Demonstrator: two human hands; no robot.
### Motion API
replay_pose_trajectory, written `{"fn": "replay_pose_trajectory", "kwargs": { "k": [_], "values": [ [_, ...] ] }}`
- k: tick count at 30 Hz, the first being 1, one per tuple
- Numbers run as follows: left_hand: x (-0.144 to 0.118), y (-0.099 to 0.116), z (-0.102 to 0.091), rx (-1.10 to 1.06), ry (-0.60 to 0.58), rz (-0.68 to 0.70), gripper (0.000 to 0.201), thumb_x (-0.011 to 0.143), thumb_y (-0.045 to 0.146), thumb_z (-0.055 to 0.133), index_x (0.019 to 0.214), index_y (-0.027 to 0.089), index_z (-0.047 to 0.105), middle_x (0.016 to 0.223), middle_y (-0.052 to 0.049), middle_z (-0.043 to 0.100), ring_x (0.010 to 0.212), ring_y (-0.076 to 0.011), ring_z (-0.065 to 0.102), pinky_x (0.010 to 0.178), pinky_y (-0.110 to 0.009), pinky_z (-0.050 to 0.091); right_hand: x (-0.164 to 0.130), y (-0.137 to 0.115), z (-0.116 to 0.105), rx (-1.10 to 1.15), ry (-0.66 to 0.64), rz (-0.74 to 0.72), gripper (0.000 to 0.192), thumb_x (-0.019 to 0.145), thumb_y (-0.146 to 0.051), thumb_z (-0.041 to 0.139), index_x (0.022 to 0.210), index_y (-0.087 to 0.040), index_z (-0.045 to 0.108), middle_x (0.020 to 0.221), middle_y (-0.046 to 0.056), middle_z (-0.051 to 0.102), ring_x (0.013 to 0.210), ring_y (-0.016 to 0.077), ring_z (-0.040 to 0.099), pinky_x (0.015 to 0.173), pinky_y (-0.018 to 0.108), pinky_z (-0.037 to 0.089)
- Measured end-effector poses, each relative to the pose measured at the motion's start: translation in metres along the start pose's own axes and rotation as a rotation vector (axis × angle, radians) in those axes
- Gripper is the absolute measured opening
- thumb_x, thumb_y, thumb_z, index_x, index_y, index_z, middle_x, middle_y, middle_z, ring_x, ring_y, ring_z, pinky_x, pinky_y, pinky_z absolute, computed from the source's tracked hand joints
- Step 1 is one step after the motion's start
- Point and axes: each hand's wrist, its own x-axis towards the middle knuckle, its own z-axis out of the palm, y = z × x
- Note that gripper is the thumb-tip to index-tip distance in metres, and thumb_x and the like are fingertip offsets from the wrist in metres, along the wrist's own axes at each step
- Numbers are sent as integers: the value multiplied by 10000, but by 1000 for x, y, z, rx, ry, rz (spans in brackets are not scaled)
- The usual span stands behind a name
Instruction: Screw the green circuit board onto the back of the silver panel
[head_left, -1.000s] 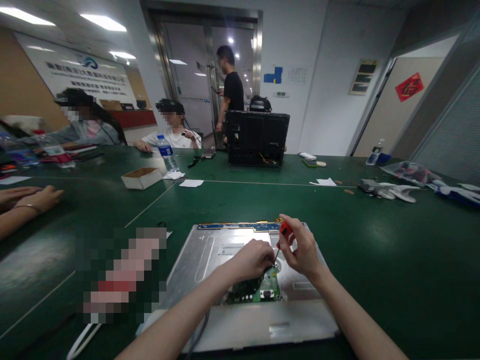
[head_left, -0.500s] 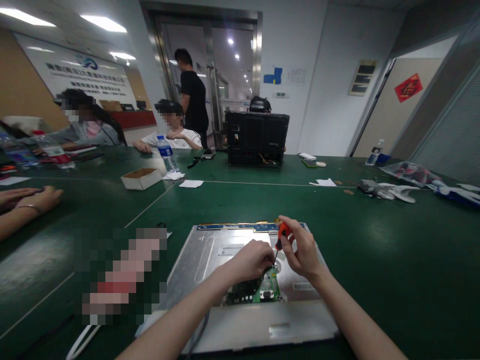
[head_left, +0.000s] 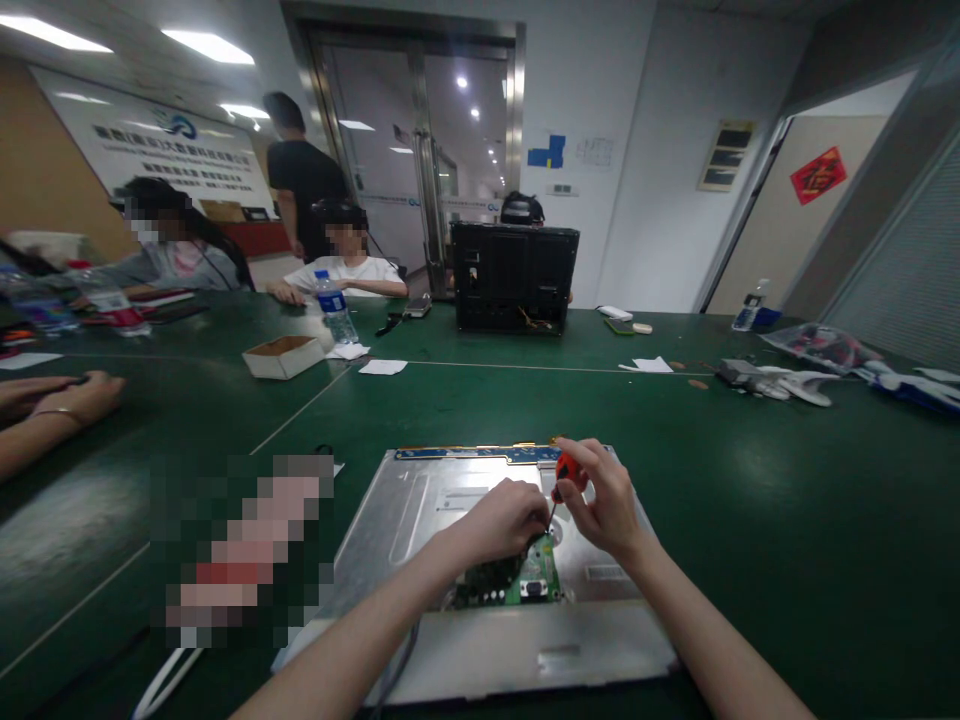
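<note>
A silvery metal display panel (head_left: 622,640) lies on the table in front of me, its back facing up. A green circuit board (head_left: 546,570) sits on it, partly under my left hand. My right hand (head_left: 606,500) is closed round the red and black handle of a screwdriver (head_left: 568,476), whose shaft points down at the board's upper corner. My left hand (head_left: 506,518) is closed beside the screwdriver's tip; what its fingers pinch, if anything, is hidden. Along the panel's far edge runs a narrow blue circuit strip (head_left: 450,454).
A blurred-out long object (head_left: 247,550) with white cables lies left of the panel. Farther off are an open cardboard box (head_left: 281,358), a water bottle (head_left: 335,308) and a black monitor housing (head_left: 515,278). Another person's hands (head_left: 82,402) rest at the left. Several people are beyond.
My right hand's fingers have shifted slightly around the screwdriver handle; my left hand stays in place. A standing person in black has moved left in the background.
</note>
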Motion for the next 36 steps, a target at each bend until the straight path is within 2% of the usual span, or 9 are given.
{"fn": "replay_pose_trajectory", "kwargs": {
  "k": [4, 9, 13, 18, 20, 24, 28, 33, 36],
  "values": [
    [-1, 1, 0, 27, 13, -2, 139, 756, 67, 581, 739, 154, 687, 719, -33, 679, 701, -180, 621, 624, -239, 403, 0, -3, 0, 47, -15, 44, 361, 926, -164, 386, 1279, -204, 447, 897, 49, 620, 616, 121, 579, 535, 241, 487],
    [-1, 0, 0, -22, 13, 2, 155, 752, 55, 578, 785, 150, 696, 766, -36, 699, 718, -175, 629, 646, -236, 419, 1, -1, 3, 3, 61, -5, 299, 902, -211, 521, 1196, -218, 467, 714, -24, 554, 503, 96, 478, 464, 207, 421],
    [0, -3, 1, -41, 0, 10, 158, 748, 47, 575, 779, 148, 692, 802, -42, 709, 740, -175, 634, 672, -238, 429, 0, 1, 4, -15, 66, -32, 304, 885, -259, 582, 1169, -225, 479, 678, -41, 524, 511, 101, 470, 476, 212, 402],
    [0, -2, 1, -15, 5, 2, 155, 761, 62, 577, 780, 159, 696, 749, -31, 693, 710, -172, 625, 654, -236, 425, 1, -3, -1, 53, -23, 31, 367, 908, -212, 435, 1275, -200, 441, 813, 27, 591, 615, 136, 558, 508, 238, 453],
    [0, -1, 0, 10, 11, -3, 150, 761, 72, 578, 760, 162, 699, 729, -33, 686, 706, -175, 621, 647, -236, 421, 2, -4, -1, 49, -17, 49, 374, 899, -163, 412, 1270, -199, 445, 839, 33, 602, 605, 127, 561, 515, 236, 459],
    [0, 1, -1, -30, 0, -1, 171, 760, 62, 571, 800, 160, 704, 773, -33, 704, 715, -165, 623, 649, -226, 420, 2, -2, 2, -23, 44, 20, 304, 883, -184, 520, 1184, -209, 482, 695, -31, 551, 498, 98, 481, 476, 212, 404],
    [0, 0, 0, -57, -9, -11, 178, 748, 40, 561, 776, 150, 698, 765, -31, 703, 687, -155, 617, 629, -224, 412, 1, 1, 4, -37, 55, -4, 284, 887, -254, 573, 1157, -223, 489, 657, -49, 550, 495, 94, 480, 494, 209, 396],
    [0, -3, 2, -24, -3, -4, 178, 763, 65, 566, 824, 163, 701, 799, -42, 709, 742, -177, 629, 671, -244, 429, 3, -3, -1, 0, 1, 15, 334, 891, -213, 465, 1226, -207, 467, 741, -6, 579, 555, 121, 524, 512, 237, 427],
    [0, -1, 1, 3, -5, -10, 160, 764, 68, 567, 775, 164, 693, 755, -36, 690, 726, -176, 623, 661, -241, 426, 4, -6, -4, 39, -23, 37, 397, 877, -164, 387, 1269, -198, 443, 813, 24, 598, 612, 141, 561, 543, 263, 467]
  ]
}}
